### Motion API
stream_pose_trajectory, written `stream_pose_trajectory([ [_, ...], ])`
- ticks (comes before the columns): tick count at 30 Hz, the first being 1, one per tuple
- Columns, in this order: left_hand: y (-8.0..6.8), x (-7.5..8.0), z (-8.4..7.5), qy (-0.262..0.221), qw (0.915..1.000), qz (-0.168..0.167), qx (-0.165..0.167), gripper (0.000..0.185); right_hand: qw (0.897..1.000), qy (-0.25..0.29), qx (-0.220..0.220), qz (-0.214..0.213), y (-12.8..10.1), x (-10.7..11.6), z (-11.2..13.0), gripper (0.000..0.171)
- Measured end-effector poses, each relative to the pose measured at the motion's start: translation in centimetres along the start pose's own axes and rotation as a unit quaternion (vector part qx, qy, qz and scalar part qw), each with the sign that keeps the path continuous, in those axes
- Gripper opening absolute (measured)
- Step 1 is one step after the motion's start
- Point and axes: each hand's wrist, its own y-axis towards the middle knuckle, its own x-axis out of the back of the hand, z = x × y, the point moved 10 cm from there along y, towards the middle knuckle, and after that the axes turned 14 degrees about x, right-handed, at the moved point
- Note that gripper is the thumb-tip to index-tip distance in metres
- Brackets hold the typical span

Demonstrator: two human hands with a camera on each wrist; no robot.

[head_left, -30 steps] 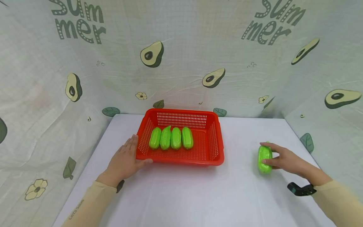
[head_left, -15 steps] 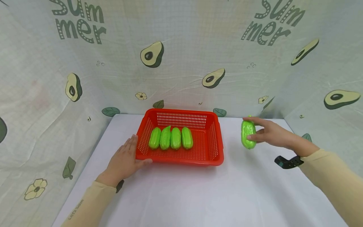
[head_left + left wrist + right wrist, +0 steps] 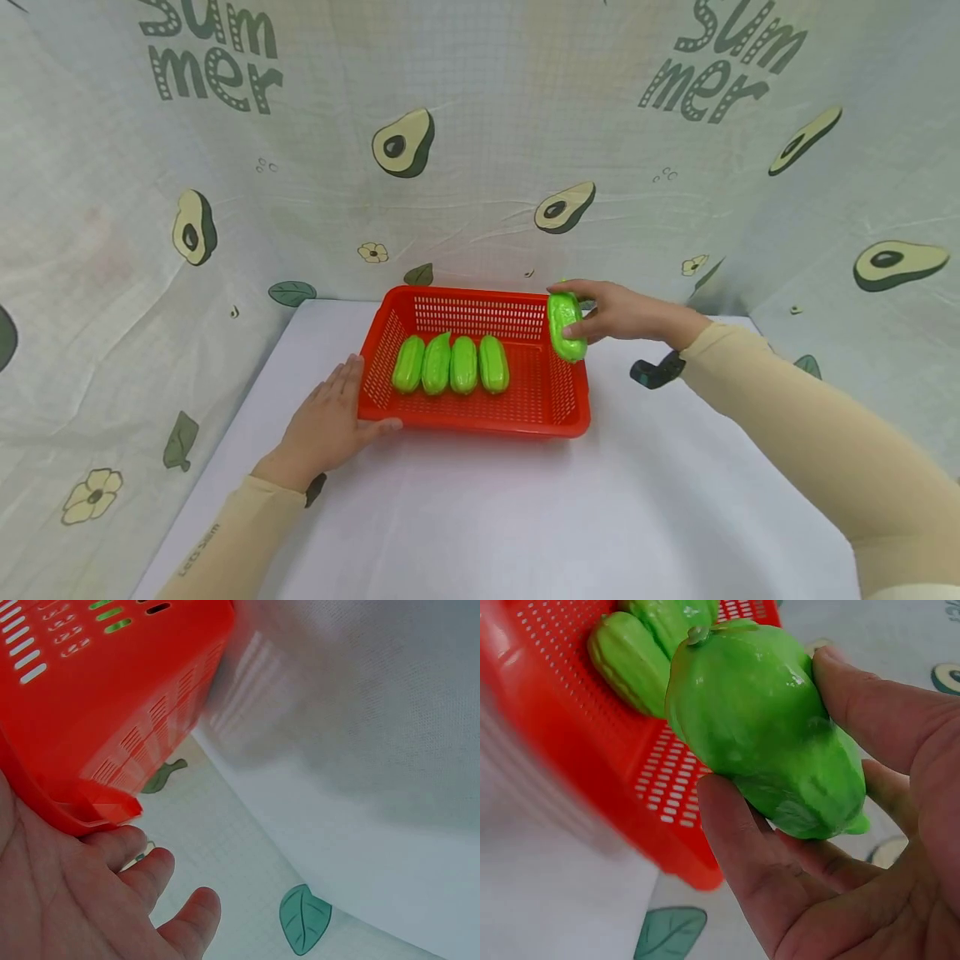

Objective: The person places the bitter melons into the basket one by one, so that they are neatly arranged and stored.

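Observation:
My right hand [image 3: 607, 312] holds a glossy, ribbed green gourd [image 3: 565, 327] between thumb and fingers, raised over the right rim of the red basket [image 3: 480, 423]. Seen from the right wrist, this gourd [image 3: 757, 727] has a small stem nub, and the thumb and fingertips press on its sides. Several similar gourds [image 3: 463, 365] lie side by side in the left part of the basket. My left hand [image 3: 322, 429] rests against the basket's left front corner, fingers extended along its side and thumb by the front. In the left wrist view, some fingertips [image 3: 191, 919] extend beyond the basket rim.
A white cloth [image 3: 480, 517] covers the table. Behind and at both sides hangs a pale curtain [image 3: 480, 125] printed with avocados and leaves. The basket has bare floor [image 3: 528, 375] right of the row of gourds. Each wrist wears a dark band.
My right hand has lifted the gourd from the table at the right and carried it leftward to the basket's right rim. The left hand and the basket have stayed in place.

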Motion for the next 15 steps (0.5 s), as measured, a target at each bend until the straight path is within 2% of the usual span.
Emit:
stream_pose_trajectory([
  [7, 0.0, 0.0, 0.0, -0.001, 1.0, 0.002, -0.002, 0.126, 0.999, 0.005, -0.014, 0.044, 4.5, -3.0, -0.1, 0.076],
  [12, 0.3, -0.3, 0.2, -0.001, 1.0, 0.0, -0.001, 0.127, 0.997, 0.03, -0.024, 0.066, 6.4, -4.8, -1.0, 0.077],
  [15, 0.4, -0.5, 0.3, 0.001, 1.0, -0.001, 0.0, 0.127, 0.997, 0.028, -0.036, 0.069, 7.0, -5.4, -1.7, 0.076],
])
